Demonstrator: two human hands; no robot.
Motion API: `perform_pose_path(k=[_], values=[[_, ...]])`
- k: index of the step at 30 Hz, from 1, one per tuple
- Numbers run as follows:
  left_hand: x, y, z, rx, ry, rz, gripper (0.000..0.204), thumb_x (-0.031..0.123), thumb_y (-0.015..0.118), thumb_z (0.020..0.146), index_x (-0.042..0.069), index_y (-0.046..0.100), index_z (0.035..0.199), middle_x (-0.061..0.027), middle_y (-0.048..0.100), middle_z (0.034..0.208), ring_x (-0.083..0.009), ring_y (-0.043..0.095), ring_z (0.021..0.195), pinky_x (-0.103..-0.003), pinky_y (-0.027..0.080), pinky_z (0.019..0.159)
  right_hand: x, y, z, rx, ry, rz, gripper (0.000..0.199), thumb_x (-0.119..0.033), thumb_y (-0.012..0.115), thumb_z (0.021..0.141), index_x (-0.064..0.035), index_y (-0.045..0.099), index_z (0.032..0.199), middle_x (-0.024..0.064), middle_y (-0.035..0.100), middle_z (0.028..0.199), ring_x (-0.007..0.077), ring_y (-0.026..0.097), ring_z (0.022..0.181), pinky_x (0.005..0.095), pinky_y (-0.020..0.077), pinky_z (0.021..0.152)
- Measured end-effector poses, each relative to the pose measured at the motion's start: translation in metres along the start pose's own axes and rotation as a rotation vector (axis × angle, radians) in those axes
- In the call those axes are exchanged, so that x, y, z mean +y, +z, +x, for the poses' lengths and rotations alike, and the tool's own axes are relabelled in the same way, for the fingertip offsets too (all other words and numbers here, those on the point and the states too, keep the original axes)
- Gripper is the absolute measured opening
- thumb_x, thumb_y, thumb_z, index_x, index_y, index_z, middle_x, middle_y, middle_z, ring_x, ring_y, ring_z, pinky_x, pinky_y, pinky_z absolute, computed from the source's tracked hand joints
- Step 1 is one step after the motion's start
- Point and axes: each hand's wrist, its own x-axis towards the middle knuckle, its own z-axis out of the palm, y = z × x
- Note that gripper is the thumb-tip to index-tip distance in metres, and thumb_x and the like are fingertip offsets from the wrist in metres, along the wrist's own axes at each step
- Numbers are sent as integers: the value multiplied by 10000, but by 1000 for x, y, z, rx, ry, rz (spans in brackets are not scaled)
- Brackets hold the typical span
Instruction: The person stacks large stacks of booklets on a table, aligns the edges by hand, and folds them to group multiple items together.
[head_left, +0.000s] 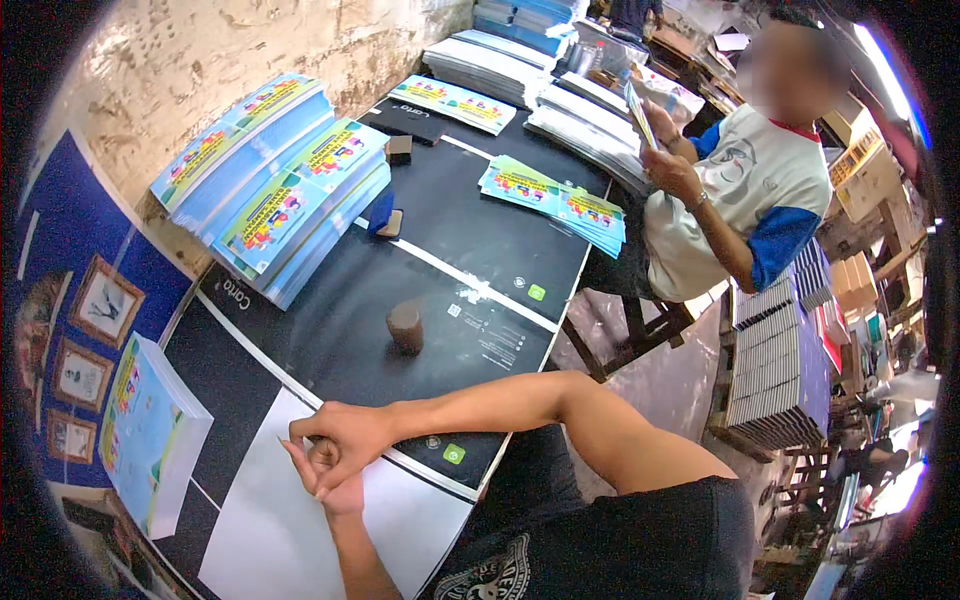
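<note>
Both my hands meet above a large white sheet point(270, 515) at the near part of the table. My right hand point(357, 432) reaches in from the right, its fingers bent and closed against the left. Below it, my left hand point(345, 494) comes up from the lower edge with its fingers curled in among the right's. Whatever lies between the fingers, if anything, is too small or hidden to make out. A short brown cylinder point(405, 328) stands on the black table covering point(330, 345) just beyond my right wrist. Left of the sheet is a thick stack of light-blue printed covers point(150, 440).
Tall stacks of blue printed sheets point(300, 215) line the wall side. A blue-and-tan block point(385, 218) sits beside them. Fanned covers point(555, 203) lie at the far right edge, near a co-worker point(740, 190) holding papers. Bound stacks point(780, 350) stand right of the table.
</note>
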Motion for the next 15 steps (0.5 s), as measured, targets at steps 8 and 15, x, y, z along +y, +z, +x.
perform_pose_path(k=[8, 15], values=[[-7, -40, 5, -259, 106, 33, 532, 586, 347, 1073, 116, 549, 1219, 28, 531, 848, -79, 522, 844, -348, 431, 874, 6, 12, 2, 150, -154, 74, 839, -668, 870, 634, 3, 590, 1053, 166, 660, 971, 323, 667, 902, 421, 529, 756], [10, 47, -8, 89, 50, 86, 550, 624, 321, 1063, 139, 526, 902, 50, 455, 666, -48, 470, 739, -296, 420, 838, 8, 11, -1, 102, -113, 41, 828, -666, 870, 636, -9, 590, 1057, 169, 655, 928, 333, 669, 832, 425, 533, 728]])
